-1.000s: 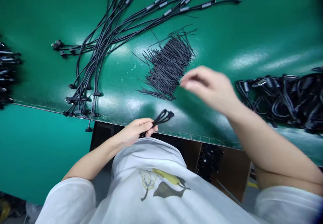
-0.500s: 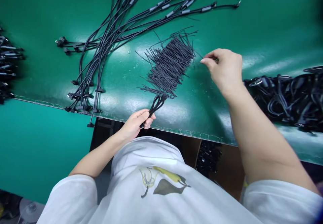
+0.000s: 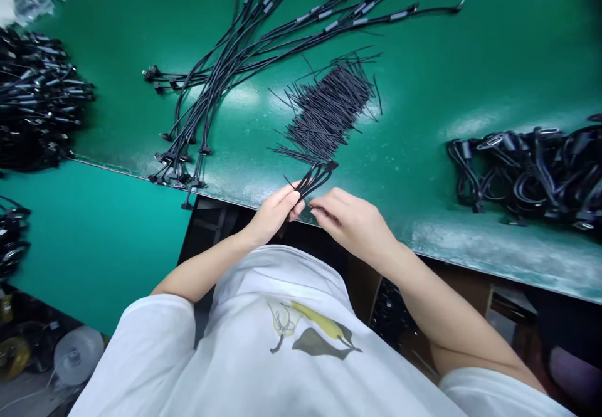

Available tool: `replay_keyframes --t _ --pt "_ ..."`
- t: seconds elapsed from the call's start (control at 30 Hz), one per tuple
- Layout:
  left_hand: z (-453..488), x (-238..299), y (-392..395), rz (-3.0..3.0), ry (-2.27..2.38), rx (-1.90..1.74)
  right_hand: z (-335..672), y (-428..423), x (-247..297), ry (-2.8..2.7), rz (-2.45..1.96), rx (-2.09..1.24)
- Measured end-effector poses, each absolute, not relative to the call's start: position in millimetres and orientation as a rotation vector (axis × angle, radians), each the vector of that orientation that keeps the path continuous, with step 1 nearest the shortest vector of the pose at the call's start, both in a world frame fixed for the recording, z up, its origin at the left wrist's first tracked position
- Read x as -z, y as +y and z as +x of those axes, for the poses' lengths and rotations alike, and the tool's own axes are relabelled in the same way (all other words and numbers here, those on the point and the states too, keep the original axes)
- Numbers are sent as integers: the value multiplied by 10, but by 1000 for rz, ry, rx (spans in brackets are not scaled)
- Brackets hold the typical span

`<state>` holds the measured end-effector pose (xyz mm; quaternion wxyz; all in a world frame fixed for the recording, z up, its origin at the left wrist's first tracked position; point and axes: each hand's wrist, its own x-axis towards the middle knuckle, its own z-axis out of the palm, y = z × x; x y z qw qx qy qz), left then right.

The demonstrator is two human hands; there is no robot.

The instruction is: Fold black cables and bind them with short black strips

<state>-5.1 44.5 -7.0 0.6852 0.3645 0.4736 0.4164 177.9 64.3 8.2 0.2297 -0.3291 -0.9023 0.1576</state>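
My left hand is closed around a folded black cable, whose loops stick out over the table's front edge. Close to its right, my right hand pinches a thin black twist tie; a short end of the tie shows on the far side of the cable. Just beyond both hands lies a heap of loose black twist ties on the green table. The part of the cable inside my left fingers is hidden.
Long unfolded cables spread across the table at the back left. Bundled cables lie to the right, and a big cable pile stands at the left. A clear spool sits low at the left.
My right hand has come from the right of the tie heap to beside my left hand, bringing the twist tie to the cable. The view has shifted somewhat to the left.
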Motion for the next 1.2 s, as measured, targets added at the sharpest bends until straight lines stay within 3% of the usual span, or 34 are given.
replay_keyframes --t 0.13,0.23,0.47,0.73,1.0,1.2 --pt "-82 49 381 1199 1233 -842 1728 684 -211 -2619 -714 258" --pt "-98 17 340 1435 1301 -752 1689 757 -297 -2592 -455 437" --pt "-146 -15 300 1405 1248 -602 1711 771 -370 -2795 -108 457" --pt "-119 42 274 1259 1191 -450 1744 724 -404 -2905 -13 501" --pt "-67 31 224 1483 1303 -356 1709 554 -201 -2908 -345 638" --pt "-67 52 301 1521 1352 -306 1709 498 -218 -2893 -461 549"
